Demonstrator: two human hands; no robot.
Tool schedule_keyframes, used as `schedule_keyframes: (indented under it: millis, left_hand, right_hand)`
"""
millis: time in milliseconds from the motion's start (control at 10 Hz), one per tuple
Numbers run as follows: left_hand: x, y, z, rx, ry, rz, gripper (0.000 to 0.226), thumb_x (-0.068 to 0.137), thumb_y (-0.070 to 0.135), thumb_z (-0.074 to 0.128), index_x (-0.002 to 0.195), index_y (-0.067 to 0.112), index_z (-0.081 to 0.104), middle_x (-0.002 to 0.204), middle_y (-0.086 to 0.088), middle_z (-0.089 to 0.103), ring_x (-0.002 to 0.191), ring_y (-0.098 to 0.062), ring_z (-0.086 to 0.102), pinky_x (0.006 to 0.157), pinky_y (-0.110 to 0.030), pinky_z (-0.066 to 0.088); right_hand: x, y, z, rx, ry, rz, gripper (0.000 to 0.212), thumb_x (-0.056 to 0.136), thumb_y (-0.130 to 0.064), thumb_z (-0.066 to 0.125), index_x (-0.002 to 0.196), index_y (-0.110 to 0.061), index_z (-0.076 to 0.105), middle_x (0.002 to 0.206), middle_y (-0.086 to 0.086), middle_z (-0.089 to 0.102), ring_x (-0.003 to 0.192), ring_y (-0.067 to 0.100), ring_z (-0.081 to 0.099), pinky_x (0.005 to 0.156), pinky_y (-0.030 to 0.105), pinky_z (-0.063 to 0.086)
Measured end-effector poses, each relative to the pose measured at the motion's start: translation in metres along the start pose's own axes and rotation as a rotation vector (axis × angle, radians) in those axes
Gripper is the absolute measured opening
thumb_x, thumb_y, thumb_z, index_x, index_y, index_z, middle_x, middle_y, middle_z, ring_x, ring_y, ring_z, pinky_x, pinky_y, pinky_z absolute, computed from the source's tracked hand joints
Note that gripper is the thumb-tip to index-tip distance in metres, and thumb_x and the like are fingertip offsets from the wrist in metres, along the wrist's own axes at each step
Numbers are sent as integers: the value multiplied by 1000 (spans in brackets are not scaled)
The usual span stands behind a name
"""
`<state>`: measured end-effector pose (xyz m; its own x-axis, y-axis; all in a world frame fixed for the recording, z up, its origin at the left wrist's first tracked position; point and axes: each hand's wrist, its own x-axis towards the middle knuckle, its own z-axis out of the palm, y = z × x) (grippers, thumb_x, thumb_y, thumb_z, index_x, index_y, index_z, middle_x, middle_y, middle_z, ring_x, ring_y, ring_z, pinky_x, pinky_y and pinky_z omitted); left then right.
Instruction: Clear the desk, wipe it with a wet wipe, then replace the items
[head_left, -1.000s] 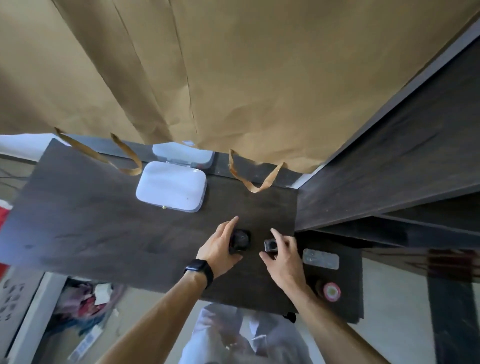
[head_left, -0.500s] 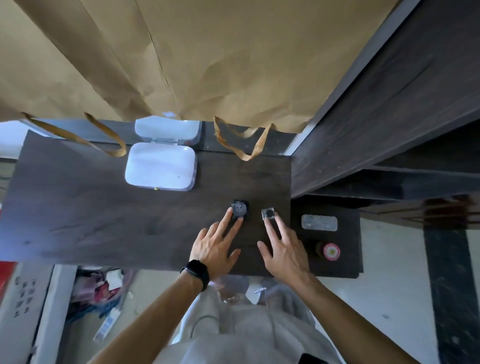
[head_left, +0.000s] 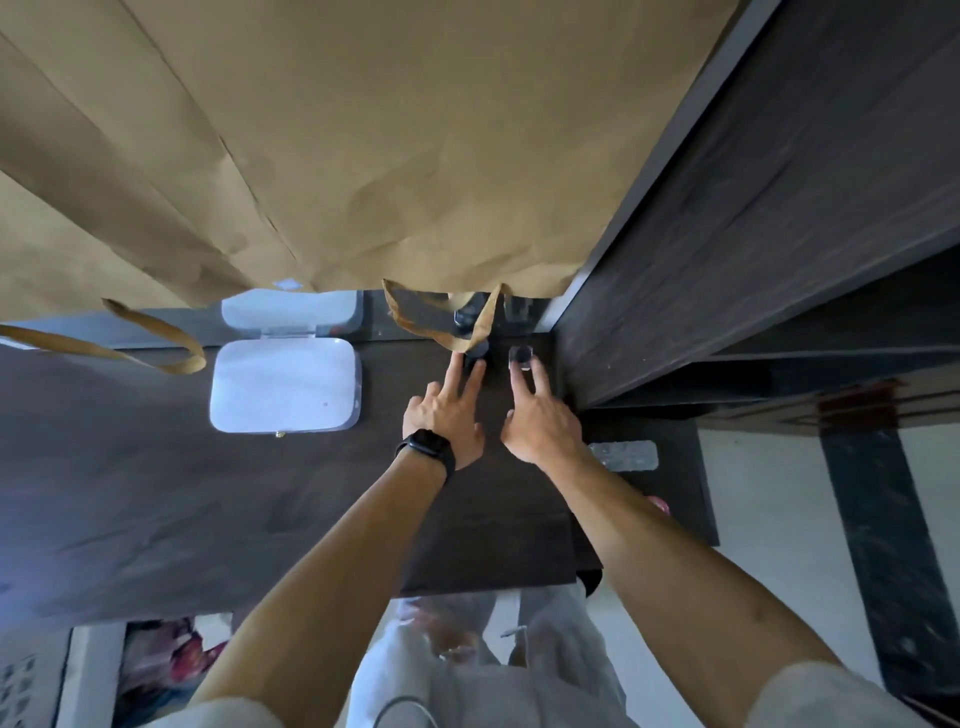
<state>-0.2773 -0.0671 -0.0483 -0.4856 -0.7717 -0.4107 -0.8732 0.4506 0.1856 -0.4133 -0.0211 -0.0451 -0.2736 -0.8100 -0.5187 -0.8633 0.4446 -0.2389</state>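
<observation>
**Fingertips on two small items at the far corner of the desk**

Head view. Left hand (head_left: 447, 415), with a black smartwatch (head_left: 428, 449) on its wrist, lies flat. Its index and middle fingers (head_left: 456, 375) are straight and spread in a V, and their tips touch a small dark round object (head_left: 477, 349) just beyond them. Right hand (head_left: 540, 423), just beside the left, is also flat, with straight fingers (head_left: 535, 382) touching a small square dark object with a clear top (head_left: 521, 355). Neither hand pinches or curls round anything; contact is at the fingertips only.

Both items sit on the dark wood-grain desk (head_left: 156, 478), close to its far edge. They lie under a looped brown paper strip (head_left: 452, 338) that hangs from the large brown kraft paper sheet (head_left: 363, 156) above the hands.

Left of the left hand, apart from its fingers, is a white rounded-rectangular plastic case (head_left: 285, 384). A white panel behind it is either a raised lid or a reflection; cannot tell which. On a lower dark shelf by the right forearm is a clear rectangular packet (head_left: 626, 454). A pink-red round item (head_left: 657, 504) is mostly hidden by that forearm.

Progress (judgement): neither hand holds a wipe. Only the case and the two small items show on the desk top. This reads as the replacing stage, with the small items placed at the back. Whether the wiping is done cannot be confirmed. The packet and the pink-red item may be left to return.
</observation>
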Motion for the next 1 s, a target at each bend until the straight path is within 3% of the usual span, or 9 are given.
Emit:
schedule_keyframes:
  millis: [200, 400, 600, 800, 1000]
  left_hand:
    - [5, 0, 3, -17, -11, -16, 89, 88, 39, 56, 155, 31, -2, 162, -4, -14, 125, -31, 43, 92, -42, 45]
    - [6, 5, 7, -73, 17, -21, 89, 88, 34, 58, 155, 28, 0, 161, -6, -13, 123, -32, 44, 92, -43, 47]
    - [-7, 6, 10, -268, 55, -66, 76, 91, 27, 50, 154, 39, 8, 163, 2, -14, 124, -33, 45, 93, -43, 48]
    - [-55, 18, 13, -258, 58, -171, 56, 93, 30, 46, 148, 35, 33, 158, 2, 25, 130, -30, 43, 103, -39, 42]
    - [-104, 63, 4, -219, 243, -170, 51, 91, 30, 48, 141, 33, 44, 140, 5, 49, 124, -26, 47, 100, -37, 42]
  right_hand:
    - [24, -4, -16, 22, 10, -35, 72, 99, -28, 52, 159, -24, 13, 167, 5, -2, 134, 34, 48, 102, 43, 44]
    - [30, -1, -14, 66, 43, -68, 71, 97, -23, 53, 159, -25, 17, 166, 6, 3, 134, 32, 48, 103, 40, 44]
    - [4, 7, -18, 154, 65, -147, 74, 93, -1, 49, 157, -30, 25, 167, 4, 7, 145, 26, 36, 110, 37, 39]
    - [-57, 52, -25, 74, 156, -377, 48, 101, -17, 50, 148, -23, 46, 159, -1, 33, 142, 13, 39, 111, 28, 40]
    - [-118, 114, -54, 29, 485, -595, 36, 98, -26, 54, 133, -22, 63, 143, 0, 55, 131, 20, 49, 102, 35, 51]
